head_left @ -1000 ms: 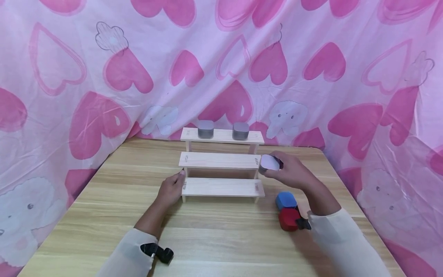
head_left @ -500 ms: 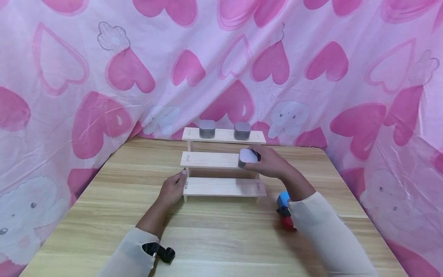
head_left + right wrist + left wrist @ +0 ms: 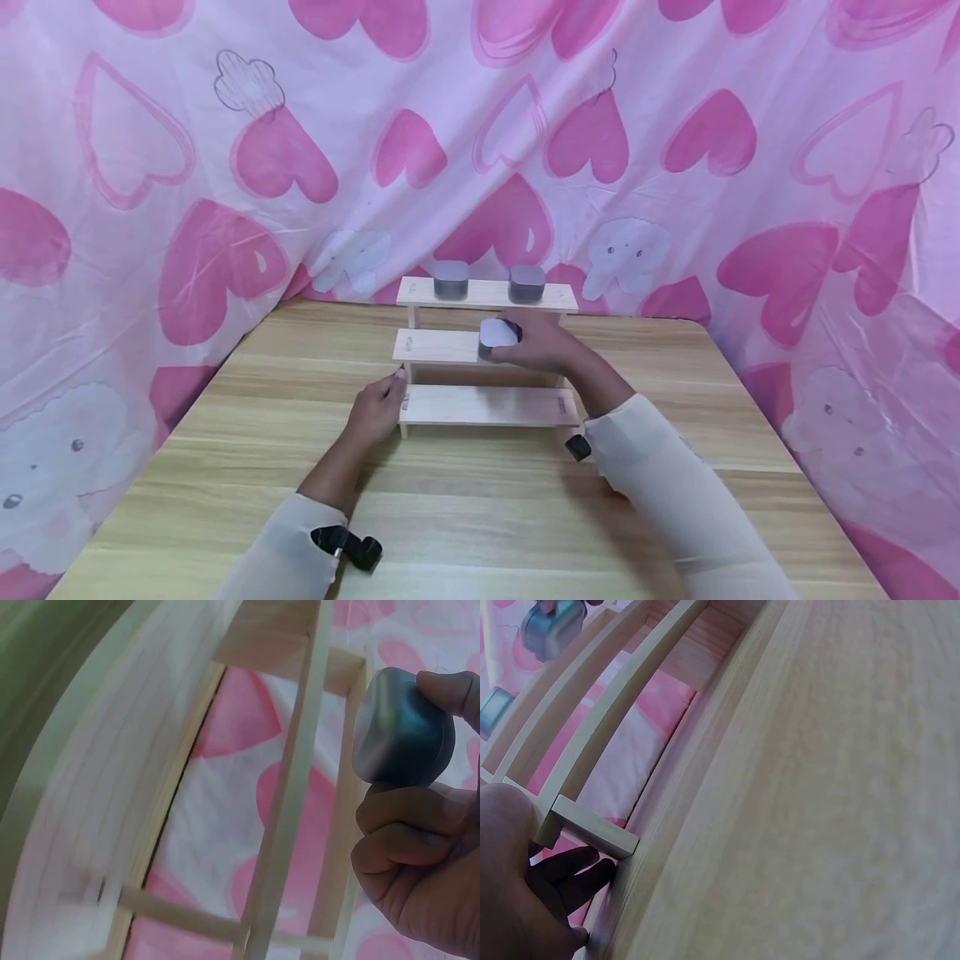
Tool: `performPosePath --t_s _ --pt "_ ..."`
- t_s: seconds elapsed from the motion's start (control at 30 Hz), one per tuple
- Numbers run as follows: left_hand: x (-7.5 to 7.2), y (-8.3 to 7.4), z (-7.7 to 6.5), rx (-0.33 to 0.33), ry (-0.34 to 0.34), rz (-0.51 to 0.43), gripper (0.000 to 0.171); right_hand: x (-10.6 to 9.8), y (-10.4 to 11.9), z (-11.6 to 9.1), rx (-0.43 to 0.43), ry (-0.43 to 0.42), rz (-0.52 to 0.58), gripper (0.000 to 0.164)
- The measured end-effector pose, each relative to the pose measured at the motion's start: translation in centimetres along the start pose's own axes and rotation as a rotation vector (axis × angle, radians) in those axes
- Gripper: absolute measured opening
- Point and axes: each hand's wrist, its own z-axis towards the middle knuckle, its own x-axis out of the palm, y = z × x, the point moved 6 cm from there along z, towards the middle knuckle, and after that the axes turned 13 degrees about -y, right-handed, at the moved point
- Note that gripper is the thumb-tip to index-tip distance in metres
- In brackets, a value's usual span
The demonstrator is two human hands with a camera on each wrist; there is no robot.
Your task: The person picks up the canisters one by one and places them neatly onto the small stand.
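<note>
A three-tier wooden shelf (image 3: 487, 405) stands on the table. My left hand (image 3: 375, 410) grips its left end, fingers (image 3: 577, 877) beside the front leg in the left wrist view. Over the middle tier, my right hand (image 3: 536, 337) holds a small grey rounded box (image 3: 498, 335) between thumb and fingers. The right wrist view shows this grey box (image 3: 405, 727) tilted, with the thumb on one side and curled fingers on the other. On the top tier sit two similar grey boxes, one at left (image 3: 451, 281) and one at right (image 3: 527, 284).
The wooden table (image 3: 465, 517) reaches back to a pink curtain (image 3: 480, 125) printed with hearts, which also hangs at both sides. A small black camera (image 3: 366, 553) is strapped at the left wrist, another black one (image 3: 577, 447) at the right sleeve.
My right hand has carried the grey box leftward from the shelf's right end to over the middle tier. The blue and red pieces at right are now hidden behind the sleeve. My left hand stays put.
</note>
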Motion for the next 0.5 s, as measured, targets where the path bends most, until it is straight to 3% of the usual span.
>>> performPosePath --t_s 0.2,0.5 --pt "-0.1 -0.2 -0.1 0.009 -0.013 -0.002 0.07 1.2 1.3 0.9 0.022 0.019 -0.028 0.053" --pt "0.0 0.0 0.0 -0.007 -0.01 0.002 0.069 2.9 2.6 2.2 0.021 0.055 0.049 0.045"
